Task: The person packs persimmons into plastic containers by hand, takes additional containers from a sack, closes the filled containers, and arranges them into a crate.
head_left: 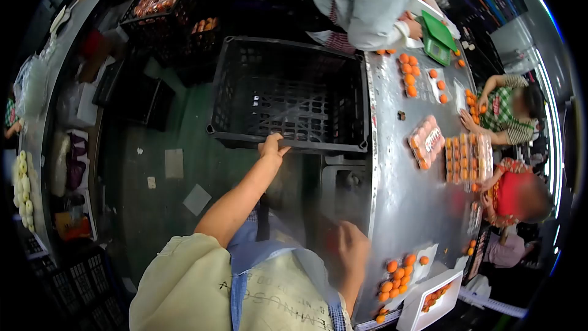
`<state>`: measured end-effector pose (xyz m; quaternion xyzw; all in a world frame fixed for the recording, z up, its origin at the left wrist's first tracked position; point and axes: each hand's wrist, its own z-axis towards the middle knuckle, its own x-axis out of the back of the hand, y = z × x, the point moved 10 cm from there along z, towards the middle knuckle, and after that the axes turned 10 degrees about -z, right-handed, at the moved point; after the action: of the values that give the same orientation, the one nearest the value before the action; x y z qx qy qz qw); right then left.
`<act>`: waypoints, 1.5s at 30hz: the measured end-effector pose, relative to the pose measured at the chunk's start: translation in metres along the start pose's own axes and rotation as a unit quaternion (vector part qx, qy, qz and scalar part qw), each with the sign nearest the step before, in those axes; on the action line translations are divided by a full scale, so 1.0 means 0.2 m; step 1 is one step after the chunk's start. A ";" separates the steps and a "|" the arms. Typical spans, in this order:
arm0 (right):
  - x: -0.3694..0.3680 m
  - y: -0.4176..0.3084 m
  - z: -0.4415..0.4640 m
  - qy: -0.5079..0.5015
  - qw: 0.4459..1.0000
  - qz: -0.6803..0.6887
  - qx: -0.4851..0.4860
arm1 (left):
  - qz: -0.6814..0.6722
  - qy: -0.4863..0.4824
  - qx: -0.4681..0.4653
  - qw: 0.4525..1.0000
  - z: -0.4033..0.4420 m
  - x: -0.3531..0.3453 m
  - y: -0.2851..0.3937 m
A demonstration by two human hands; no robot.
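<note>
My left hand (274, 146) grips the near rim of a large black plastic crate (294, 143), fingers wrapped over its edge. The crate has a slotted bottom and holds nothing that I can see. My right hand (353, 248) is beside the metal table's (395, 202) edge, near my body; it is blurred by motion and its fingers cannot be made out. Loose orange fruits (398, 274) lie on the table to the right of this hand, close to a white box (432, 299) with more fruit inside.
Stacked clear fruit packs (468, 158) and a labelled pack (427, 141) sit on the table. A green scale (437, 40) stands near a person in a light jacket (373, 0). Two other people work across the table. Fruit crates (162, 0) stand at the back left.
</note>
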<state>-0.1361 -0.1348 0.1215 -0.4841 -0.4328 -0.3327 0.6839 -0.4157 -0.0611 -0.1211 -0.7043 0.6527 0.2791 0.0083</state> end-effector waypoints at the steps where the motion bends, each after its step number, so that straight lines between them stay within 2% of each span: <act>1: -0.05 -0.04 0.07 -0.017 0.999 0.005 0.028 | 0.003 0.007 0.002 1.000 -0.01 0.00 0.02; 6: -0.34 -0.04 0.34 -0.103 0.990 0.037 0.090 | -0.006 0.012 0.020 1.000 -0.04 0.10 0.15; 7: -0.39 -0.03 0.39 -0.117 0.988 0.072 0.077 | -0.011 0.013 0.014 1.000 -0.08 0.12 0.20; 9: -0.49 -0.02 0.46 -0.147 0.981 0.050 0.114 | -0.025 -0.002 0.022 0.999 -0.17 0.18 0.32; 14: -0.75 -0.05 0.60 -0.310 0.940 0.058 0.127 | -0.083 -0.033 0.004 0.996 -0.33 0.39 0.56; 17: -0.82 -0.14 0.68 -0.330 0.919 0.097 0.193 | -0.108 -0.019 -0.036 0.993 -0.44 0.53 0.71; 21: -1.04 -0.20 0.76 -0.454 0.883 0.046 0.110 | -0.171 0.044 -0.098 0.979 -0.54 0.84 0.94; 26: -1.15 -0.62 0.90 -0.450 0.868 0.035 0.207 | -0.245 0.160 -0.180 0.939 -0.62 1.20 1.25; 30: -1.28 -1.01 1.01 -0.474 0.849 0.127 0.193 | -0.267 0.218 -0.223 0.912 -0.59 1.47 1.55; 31: -1.41 -1.07 1.01 -0.508 0.828 0.157 0.178 | -0.268 0.226 -0.234 0.907 -0.56 1.52 1.65; 33: -1.61 -1.33 0.96 -0.569 0.753 0.323 0.070 | -0.259 0.232 -0.237 0.907 -0.51 1.61 1.83; 34: -1.70 -1.52 0.93 -0.607 0.709 0.349 0.084 | -0.269 0.225 -0.243 0.904 -0.45 1.68 1.93; 37: -1.94 -2.07 0.83 -0.668 0.625 0.404 0.019 | -0.265 0.233 -0.245 0.903 -0.37 1.81 2.20; 40: -2.12 -2.49 0.81 -0.668 0.673 0.313 -0.046 | -0.229 0.223 -0.235 0.918 -0.28 1.82 2.53; 43: -2.21 -2.81 0.77 -0.746 0.635 0.196 0.038 | -0.167 0.209 -0.244 0.932 -0.14 1.87 2.87; 45: -2.36 -2.91 0.84 -0.693 0.691 0.178 0.105 | -0.132 0.199 -0.241 0.941 -0.04 1.86 3.07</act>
<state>-0.8815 -0.1380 -0.0647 -0.5703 -0.7213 0.2732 0.2826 -0.9822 -0.4942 -0.0484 -0.8062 0.4553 0.2786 -0.2553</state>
